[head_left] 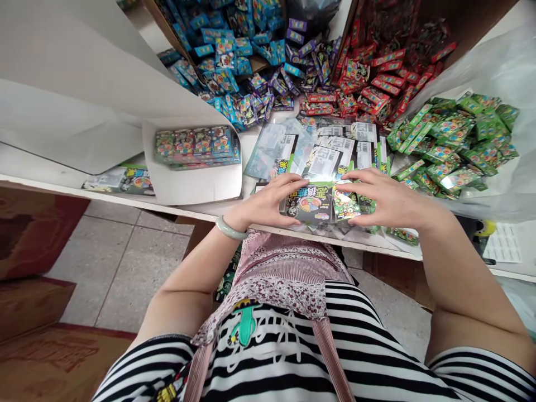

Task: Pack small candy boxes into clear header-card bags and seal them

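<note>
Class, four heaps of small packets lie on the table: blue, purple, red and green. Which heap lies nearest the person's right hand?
The green heap, just beyond the right hand; the others lie farther back.

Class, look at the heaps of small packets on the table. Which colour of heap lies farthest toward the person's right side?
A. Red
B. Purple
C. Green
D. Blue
C. The green packets are heaped at the right edge of the table, beyond the right hand; the red packets lie farther back and the blue packets to the left.
</note>
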A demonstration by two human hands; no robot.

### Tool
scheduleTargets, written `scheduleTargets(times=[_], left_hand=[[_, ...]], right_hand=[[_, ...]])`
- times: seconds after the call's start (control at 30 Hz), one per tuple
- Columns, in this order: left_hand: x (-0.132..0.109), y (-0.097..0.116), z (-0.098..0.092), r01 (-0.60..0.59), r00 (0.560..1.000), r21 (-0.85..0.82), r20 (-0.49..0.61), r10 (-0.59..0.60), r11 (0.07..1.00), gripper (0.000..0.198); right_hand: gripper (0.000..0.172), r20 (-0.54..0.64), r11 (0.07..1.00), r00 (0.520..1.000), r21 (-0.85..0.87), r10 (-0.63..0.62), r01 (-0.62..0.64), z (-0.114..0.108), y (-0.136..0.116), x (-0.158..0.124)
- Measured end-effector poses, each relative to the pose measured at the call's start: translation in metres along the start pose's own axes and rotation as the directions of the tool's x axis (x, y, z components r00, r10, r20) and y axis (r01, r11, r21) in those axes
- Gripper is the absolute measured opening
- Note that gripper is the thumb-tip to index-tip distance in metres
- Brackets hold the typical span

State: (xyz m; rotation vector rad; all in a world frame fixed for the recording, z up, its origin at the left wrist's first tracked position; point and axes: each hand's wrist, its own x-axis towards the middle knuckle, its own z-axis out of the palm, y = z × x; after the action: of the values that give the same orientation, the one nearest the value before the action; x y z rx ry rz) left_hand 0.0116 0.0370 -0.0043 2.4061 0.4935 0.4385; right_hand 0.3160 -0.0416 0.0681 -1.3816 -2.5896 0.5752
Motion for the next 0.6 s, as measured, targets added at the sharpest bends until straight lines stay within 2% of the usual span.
scheduleTargets(times=[0.13,0.3,0.47,0.6], left_hand=[[0.0,0.0,0.0,0.013,1.0,-0.02,-0.018,-0.014,1.0,0.087],[0.0,-0.002,0.002,0.005,0.999,0.0,-0.033,-0.005,1.0,0.088],[-0.001,-0.003,0.004,0.051,0.997,-0.033,-0.051,-0.053,0.998,0.09],[-0.003,-0.004,0.005,0.047,0.997,-0.016,-0.068,-0.048,0.999,0.09]], right_hand=[[0.063,-0.036,0.999,0.999,-0.024,0.031,-0.032,0.003,-0.002,0.0],[0.064,-0.136,0.992,0.988,-0.096,0.07,-0.084,0.007,-0.003,-0.004],[0.067,-0.29,0.977,0.946,-0.108,0.147,-0.185,0.006,-0.011,-0.006],[0.066,-0.224,0.983,0.968,-0.115,0.114,-0.142,0.009,-0.016,-0.005]])
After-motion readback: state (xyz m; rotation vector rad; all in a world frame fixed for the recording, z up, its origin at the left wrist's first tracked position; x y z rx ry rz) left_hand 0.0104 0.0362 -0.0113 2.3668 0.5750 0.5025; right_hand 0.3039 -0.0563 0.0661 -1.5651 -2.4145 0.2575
